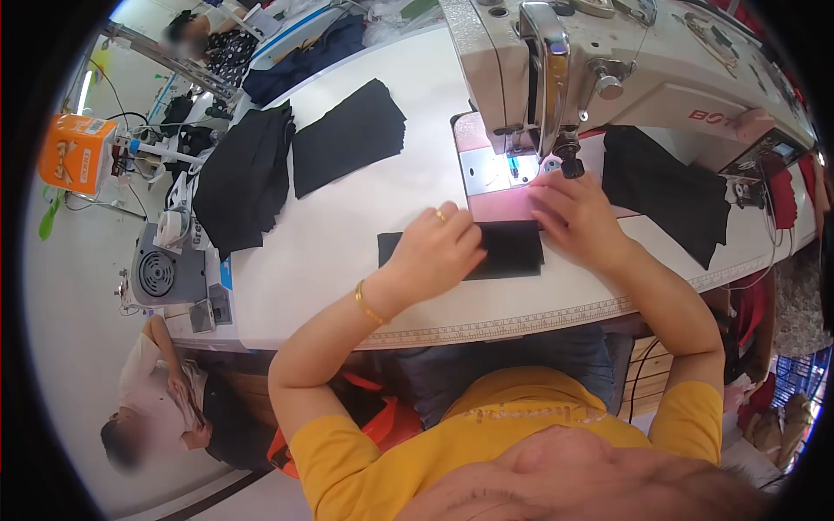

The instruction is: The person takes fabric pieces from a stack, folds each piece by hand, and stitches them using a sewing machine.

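A folded black fabric piece (514, 249) lies on the white sewing table in front of the sewing machine (625, 78). My left hand (437, 249), with a ring and a gold bracelet, rests over its left part, fingers bent and closed on the cloth. My right hand (584, 221) is at the fabric's right end, its fingers stretched toward the lit needle plate (486, 171) and its thumb apart from them. Whether the right thumb touches the cloth is hard to see. The needle area glows under the machine's lamp.
Two stacks of black fabric pieces, a near one (347, 137) and a farther one (248, 178), lie to the left. More black cloth (665, 195) sits right of the needle. A ruler strip (486, 330) edges the table. Other people sit at the left.
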Demonstrator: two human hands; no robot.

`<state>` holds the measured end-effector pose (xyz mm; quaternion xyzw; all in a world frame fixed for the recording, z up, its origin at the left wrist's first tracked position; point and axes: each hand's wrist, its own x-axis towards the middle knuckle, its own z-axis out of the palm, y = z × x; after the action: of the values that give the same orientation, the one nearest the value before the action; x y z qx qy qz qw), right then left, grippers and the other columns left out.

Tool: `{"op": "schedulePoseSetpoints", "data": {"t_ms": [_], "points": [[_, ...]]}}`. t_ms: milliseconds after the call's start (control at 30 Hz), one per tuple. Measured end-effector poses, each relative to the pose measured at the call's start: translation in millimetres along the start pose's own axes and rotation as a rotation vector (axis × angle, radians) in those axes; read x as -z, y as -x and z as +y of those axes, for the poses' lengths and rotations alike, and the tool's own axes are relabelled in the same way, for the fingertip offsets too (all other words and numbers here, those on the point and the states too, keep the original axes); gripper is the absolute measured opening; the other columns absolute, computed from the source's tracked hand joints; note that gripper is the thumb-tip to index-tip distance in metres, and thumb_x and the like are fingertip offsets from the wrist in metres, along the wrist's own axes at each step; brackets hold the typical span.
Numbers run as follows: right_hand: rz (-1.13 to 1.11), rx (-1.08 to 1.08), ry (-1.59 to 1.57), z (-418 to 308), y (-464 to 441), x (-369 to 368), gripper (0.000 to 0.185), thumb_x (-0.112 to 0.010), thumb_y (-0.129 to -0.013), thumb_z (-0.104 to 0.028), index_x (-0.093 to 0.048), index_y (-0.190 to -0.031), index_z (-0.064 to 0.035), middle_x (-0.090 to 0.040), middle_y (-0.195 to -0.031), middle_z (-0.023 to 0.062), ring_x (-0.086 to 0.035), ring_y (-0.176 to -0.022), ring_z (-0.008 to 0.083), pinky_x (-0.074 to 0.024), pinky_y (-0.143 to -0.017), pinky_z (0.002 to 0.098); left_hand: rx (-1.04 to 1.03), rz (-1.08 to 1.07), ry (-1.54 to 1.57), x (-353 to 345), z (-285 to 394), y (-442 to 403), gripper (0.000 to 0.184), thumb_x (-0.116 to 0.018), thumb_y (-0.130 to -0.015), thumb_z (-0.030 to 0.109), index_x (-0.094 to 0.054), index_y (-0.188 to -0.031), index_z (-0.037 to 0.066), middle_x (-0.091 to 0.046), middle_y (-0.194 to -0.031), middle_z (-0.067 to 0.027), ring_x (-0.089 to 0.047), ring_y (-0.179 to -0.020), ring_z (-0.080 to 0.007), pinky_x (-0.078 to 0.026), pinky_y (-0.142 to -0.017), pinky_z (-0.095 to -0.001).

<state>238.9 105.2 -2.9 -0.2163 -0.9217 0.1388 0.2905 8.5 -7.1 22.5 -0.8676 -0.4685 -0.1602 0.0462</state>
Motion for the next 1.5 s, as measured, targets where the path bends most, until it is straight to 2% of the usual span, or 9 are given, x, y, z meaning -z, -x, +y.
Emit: {"op": "schedulePoseSetpoints", "data": {"t_ms": [100, 300, 367, 400, 633, 900, 1267, 1467, 1500], "points": [[0.141, -0.012, -0.015, 13.8, 1.6, -3.9, 0.029, -0.07, -0.074, -0.003, -0.065, -0.102, -0.0075, -0.064, -0.103, 0.0065, -0.06, -0.092, 0.0274, -0.0411, -0.082, 0.0384, 0.085, 0.075, -0.104, -12.6, -21.8, -12.9, 0.022, -0.074, -0.072, 0.02, -0.056, -0.077, 0.007, -0.052, -0.08, -0.0082, -0.054, -0.078, -0.0249, -0.044, -0.065, -0.0353], [0.023, 0.014, -0.014, 9.3, -0.6, -2.5, 0.03, -0.069, -0.075, -0.003, -0.065, -0.104, -0.0068, -0.064, -0.101, 0.0074, -0.059, -0.094, 0.0302, -0.0424, -0.085, 0.0415, 0.013, 0.19, -0.143, -14.3, -74.8, -21.3, 0.017, -0.07, -0.076, 0.007, -0.061, -0.09, 0.004, -0.058, -0.089, -0.009, -0.057, -0.085, -0.028, -0.047, -0.073, -0.037], [0.033, 0.024, 0.018, 8.6, -2.3, -3.5, 0.031, -0.069, -0.075, -0.004, -0.066, -0.105, -0.0073, -0.063, -0.104, 0.0076, -0.059, -0.096, 0.03, -0.0423, -0.085, 0.0418, -0.047, 0.267, -0.042, -14.3, -71.9, -28.4, 0.019, -0.07, -0.075, 0.006, -0.061, -0.091, 0.004, -0.059, -0.091, -0.0091, -0.058, -0.088, -0.0289, -0.048, -0.077, -0.0376], [0.045, 0.032, 0.049, 8.2, -2.6, -4.1, 0.032, -0.069, -0.075, -0.004, -0.066, -0.107, -0.0077, -0.062, -0.107, 0.0078, -0.058, -0.097, 0.0298, -0.0423, -0.085, 0.0421, -0.005, 0.246, 0.098, -16.5, -64.8, -30.0, 0.022, -0.072, -0.074, 0.006, -0.062, -0.093, 0.003, -0.059, -0.094, -0.0094, -0.058, -0.091, -0.0299, -0.048, -0.08, -0.0384], [0.049, 0.0, 0.137, 7.0, -3.6, -9.5, 0.036, -0.07, -0.076, -0.006, -0.065, -0.111, -0.0096, -0.059, -0.114, 0.0095, -0.057, -0.1, 0.029, -0.042, -0.083, 0.041, 0.064, 0.176, 0.478, -34.0, -29.8, -33.9, 0.023, -0.075, -0.071, 0.007, -0.061, -0.089, 0.004, -0.058, -0.098, -0.0087, -0.055, -0.093, -0.0287, -0.048, -0.081, -0.0369], [0.043, 0.116, 0.032, 5.3, -2.4, -5.7, 0.027, -0.072, -0.073, -0.005, -0.066, -0.099, -0.0077, -0.057, -0.113, 0.0095, -0.058, -0.102, 0.0296, -0.0411, -0.077, 0.0403, 0.065, 0.219, 0.502, -39.5, -29.6, -33.2, 0.017, -0.072, -0.073, 0.003, -0.06, -0.084, 0.003, -0.059, -0.095, -0.0083, -0.056, -0.09, -0.0289, -0.048, -0.079, -0.0359], [0.058, 0.103, 0.032, 7.8, -3.2, -7.4, 0.029, -0.071, -0.072, -0.004, -0.065, -0.1, -0.0078, -0.057, -0.113, 0.0091, -0.059, -0.101, 0.0294, -0.0446, -0.074, 0.0392, -0.074, 0.226, 0.378, -34.5, -24.7, -33.1, 0.008, -0.065, -0.076, 0.001, -0.058, -0.078, 0.003, -0.058, -0.09, -0.0076, -0.057, -0.093, -0.0257, -0.048, -0.082, -0.0353], [0.066, 0.106, 0.038, 7.8, -2.7, -7.5, 0.029, -0.071, -0.073, -0.004, -0.065, -0.101, -0.0083, -0.058, -0.113, 0.0093, -0.059, -0.099, 0.0297, -0.0448, -0.073, 0.039, -0.144, 0.244, 0.333, -35.5, -25.1, -33.7, 0.011, -0.069, -0.074, 0.003, -0.06, -0.079, 0.003, -0.059, -0.095, -0.009, -0.058, -0.104, -0.0269, -0.048, -0.093, -0.0373], [0.066, 0.105, 0.037, 7.9, -2.3, -7.8, 0.03, -0.071, -0.073, -0.004, -0.066, -0.101, -0.0083, -0.058, -0.114, 0.0095, -0.059, -0.1, 0.0298, -0.0449, -0.073, 0.0391, -0.124, 0.219, 0.342, -35.1, -25.7, -33.0, 0.011, -0.069, -0.075, 0.002, -0.061, -0.082, 0.002, -0.061, -0.101, -0.01, -0.059, -0.105, -0.0287, -0.049, -0.094, -0.0385]]}}
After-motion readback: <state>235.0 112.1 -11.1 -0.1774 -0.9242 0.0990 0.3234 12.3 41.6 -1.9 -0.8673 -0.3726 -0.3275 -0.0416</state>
